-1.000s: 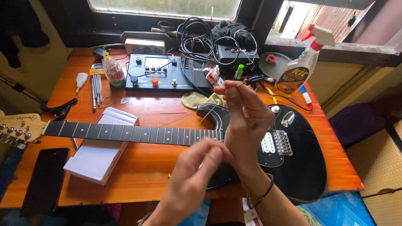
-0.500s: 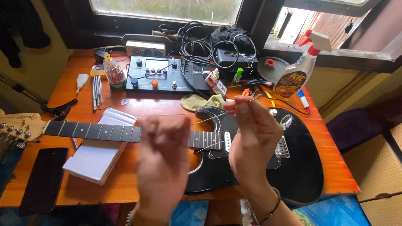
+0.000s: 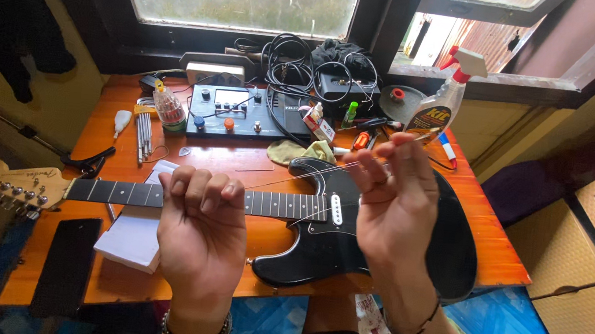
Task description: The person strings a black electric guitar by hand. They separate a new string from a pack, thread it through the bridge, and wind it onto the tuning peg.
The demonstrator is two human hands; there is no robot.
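While both hands are raised above the counter (image 3: pixel 494 261), a thin guitar string (image 3: pixel 296 176) runs taut between them. The left hand (image 3: pixel 201 232) is curled into a loose fist, back to the camera, over the neck of the black electric guitar (image 3: pixel 318 246); whether its fingers pinch the string cannot be told. The right hand (image 3: pixel 393 199) is half closed, fingertips (image 3: pixel 387 151) pinched on the string's far end above the guitar body. The guitar lies flat across the counter, headstock to the left. Beneath the neck rests a white notepad (image 3: pixel 130 234), with a dark phone (image 3: pixel 66 264) near the front edge. Behind stand a blue effects unit (image 3: pixel 233 109), coiled cables (image 3: pixel 294 60) and a spray bottle (image 3: pixel 444 101).
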